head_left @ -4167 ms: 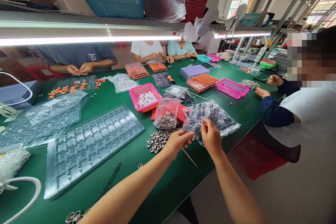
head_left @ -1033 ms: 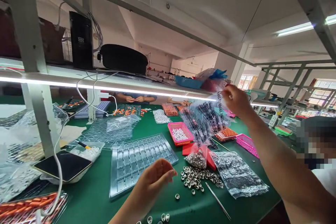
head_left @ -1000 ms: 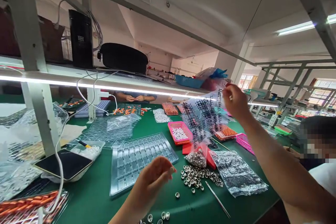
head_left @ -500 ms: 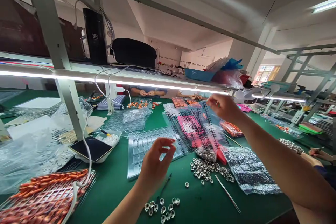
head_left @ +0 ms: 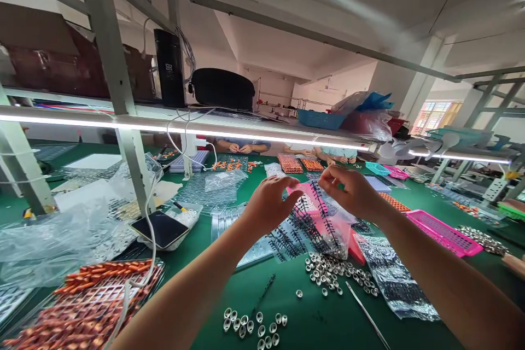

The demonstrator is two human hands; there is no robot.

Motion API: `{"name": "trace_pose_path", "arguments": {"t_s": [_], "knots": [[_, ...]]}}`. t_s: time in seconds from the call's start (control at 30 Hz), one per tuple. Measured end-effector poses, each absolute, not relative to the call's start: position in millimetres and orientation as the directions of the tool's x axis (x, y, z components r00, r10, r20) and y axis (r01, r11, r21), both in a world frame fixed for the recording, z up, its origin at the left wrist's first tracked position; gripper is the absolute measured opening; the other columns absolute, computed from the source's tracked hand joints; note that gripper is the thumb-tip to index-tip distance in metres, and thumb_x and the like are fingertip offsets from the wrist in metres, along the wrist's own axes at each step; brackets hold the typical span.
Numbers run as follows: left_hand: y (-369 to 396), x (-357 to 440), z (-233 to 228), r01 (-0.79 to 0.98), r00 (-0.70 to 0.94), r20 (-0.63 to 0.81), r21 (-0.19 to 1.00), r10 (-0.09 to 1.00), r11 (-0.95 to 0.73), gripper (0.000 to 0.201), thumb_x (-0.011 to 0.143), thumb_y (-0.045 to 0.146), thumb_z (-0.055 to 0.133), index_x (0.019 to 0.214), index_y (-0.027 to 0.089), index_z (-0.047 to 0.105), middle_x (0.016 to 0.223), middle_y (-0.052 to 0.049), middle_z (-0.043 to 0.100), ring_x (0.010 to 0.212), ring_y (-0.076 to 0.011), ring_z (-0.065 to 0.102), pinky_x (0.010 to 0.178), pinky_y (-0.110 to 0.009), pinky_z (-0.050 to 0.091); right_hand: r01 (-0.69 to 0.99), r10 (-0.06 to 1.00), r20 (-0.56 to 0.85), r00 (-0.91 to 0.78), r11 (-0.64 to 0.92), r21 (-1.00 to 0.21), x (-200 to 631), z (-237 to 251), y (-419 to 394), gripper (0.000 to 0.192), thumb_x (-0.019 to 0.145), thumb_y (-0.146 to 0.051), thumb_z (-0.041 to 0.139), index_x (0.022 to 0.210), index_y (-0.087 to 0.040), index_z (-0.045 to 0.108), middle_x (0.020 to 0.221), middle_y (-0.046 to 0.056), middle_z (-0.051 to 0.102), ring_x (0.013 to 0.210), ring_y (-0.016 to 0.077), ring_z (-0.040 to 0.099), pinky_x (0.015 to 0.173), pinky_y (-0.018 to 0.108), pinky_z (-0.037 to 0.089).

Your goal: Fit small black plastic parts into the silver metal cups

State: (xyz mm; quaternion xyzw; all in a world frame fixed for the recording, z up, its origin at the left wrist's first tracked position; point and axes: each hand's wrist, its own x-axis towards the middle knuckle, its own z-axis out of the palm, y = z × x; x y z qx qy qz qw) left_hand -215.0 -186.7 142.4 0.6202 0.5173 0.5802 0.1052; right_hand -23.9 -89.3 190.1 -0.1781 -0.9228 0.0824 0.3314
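Note:
My left hand and my right hand are raised above the green table, both pinching the top edge of a clear plastic bag full of black comb-like strips. The bag hangs down in front of a pink basket and a clear compartment tray. Below it lie several small silver metal rings, another group of rings nearer me, and thin metal tweezers.
Another bag of black parts lies at the right, with a pink basket behind it. Orange-part trays and a phone with its cable are at the left. Other people's hands work across the table under the lit shelf.
My right hand has lowered the bag from high up down toward the table. My left hand has risen and taken hold of the bag's top edge. The view has shifted right.

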Motion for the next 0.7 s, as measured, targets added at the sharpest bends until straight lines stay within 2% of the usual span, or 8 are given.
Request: {"name": "trace_pose_path", "arguments": {"t_s": [0.1, 0.23, 0.3, 0.37, 0.5, 0.7], "knots": [[-179, -213, 143, 0.568, -0.153, 0.587, 0.710, 0.795, -0.416, 0.014, 0.081, 0.032, 0.063, 0.082, 0.023, 0.073, 0.085, -0.006, 0.074, 0.083, -0.0256, 0.065, 0.084, -0.038, 0.045, 0.303, 0.447, 0.562, -0.696, 0.892, -0.335, -15, 184, -95, 0.023, 0.094, -0.040, 0.050, 0.084, -0.021, 0.059, 0.079, 0.003, 0.064, 0.072, 0.0170, 0.058, 0.066, 0.032, 0.047], [-175, -211, 143, 0.626, -0.147, 0.590, 0.677, 0.794, -0.387, 0.016, 0.083, 0.032, 0.060, 0.085, 0.023, 0.073, 0.083, -0.004, 0.075, 0.077, -0.0216, 0.065, 0.071, -0.032, 0.044, 0.340, 0.553, 0.507, -0.661, 0.823, -0.455, 5, 174, -95, 0.031, 0.089, -0.049, 0.058, 0.107, -0.024, 0.060, 0.098, 0.006, 0.067, 0.082, 0.0189, 0.062, 0.073, 0.033, 0.051], [-173, -210, 145, 0.632, -0.141, 0.565, 0.683, 0.813, -0.365, 0.018, 0.084, 0.034, 0.059, 0.086, 0.022, 0.073, 0.083, -0.003, 0.074, 0.072, -0.0196, 0.064, 0.066, -0.030, 0.042, 0.354, 0.590, 0.463, -0.662, 0.790, -0.500, 14, 167, -95, 0.037, 0.085, -0.050, 0.065, 0.111, -0.025, 0.060, 0.105, 0.007, 0.067, 0.084, 0.0192, 0.063, 0.072, 0.033, 0.053], [-171, -210, 146, 0.618, -0.133, 0.556, 0.694, 0.820, -0.370, 0.019, 0.084, 0.036, 0.059, 0.085, 0.022, 0.073, 0.082, -0.002, 0.074, 0.069, -0.0179, 0.062, 0.063, -0.029, 0.041, 0.370, 0.618, 0.425, -0.661, 0.761, -0.532, 19, 160, -96, 0.033, 0.083, -0.049, 0.067, 0.106, -0.025, 0.063, 0.103, 0.006, 0.067, 0.083, 0.0189, 0.064, 0.072, 0.032, 0.053], [-168, -212, 144, 0.565, -0.114, 0.575, 0.708, 0.810, -0.423, 0.018, 0.083, 0.037, 0.061, 0.081, 0.023, 0.073, 0.081, -0.002, 0.074, 0.069, -0.0172, 0.060, 0.064, -0.028, 0.040, 0.356, 0.645, 0.429, -0.632, 0.734, -0.579, 16, 146, -100, 0.024, 0.090, -0.046, 0.059, 0.088, -0.024, 0.067, 0.086, 0.003, 0.069, 0.080, 0.0183, 0.064, 0.074, 0.033, 0.051], [-163, -221, 135, 0.531, -0.128, 0.529, 0.751, 0.839, -0.393, 0.018, 0.081, 0.036, 0.062, 0.081, 0.022, 0.073, 0.079, -0.002, 0.074, 0.067, -0.0166, 0.060, 0.064, -0.028, 0.041, 0.342, 0.679, 0.384, -0.626, 0.681, -0.647, 6, 134, -100, 0.027, 0.090, -0.048, 0.058, 0.088, -0.023, 0.068, 0.080, 0.002, 0.068, 0.076, 0.0182, 0.062, 0.071, 0.032, 0.049]]}}
